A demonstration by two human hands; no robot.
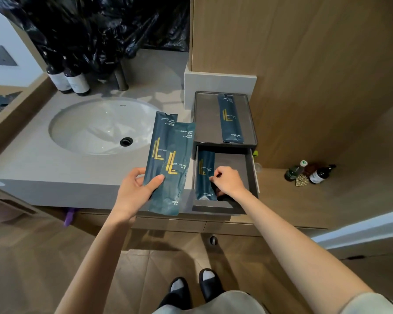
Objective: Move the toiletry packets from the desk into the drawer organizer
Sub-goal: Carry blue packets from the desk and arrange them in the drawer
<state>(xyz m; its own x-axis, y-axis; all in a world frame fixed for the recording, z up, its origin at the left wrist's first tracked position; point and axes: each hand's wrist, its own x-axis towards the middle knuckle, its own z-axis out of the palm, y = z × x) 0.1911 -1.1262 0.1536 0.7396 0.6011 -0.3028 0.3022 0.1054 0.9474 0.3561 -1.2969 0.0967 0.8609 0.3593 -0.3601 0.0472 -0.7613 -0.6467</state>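
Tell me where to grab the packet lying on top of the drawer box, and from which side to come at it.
Take the packet on top by its near end, the edge closest to the open drawer. It lies flat in the lidless top tray, lengthwise, with bare tray to its left. Come from above and the front, pinching that short end; the tray's raised rim likely blocks a low sideways approach.

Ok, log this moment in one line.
left hand: holds two packets | right hand: on dental kit packet in open drawer
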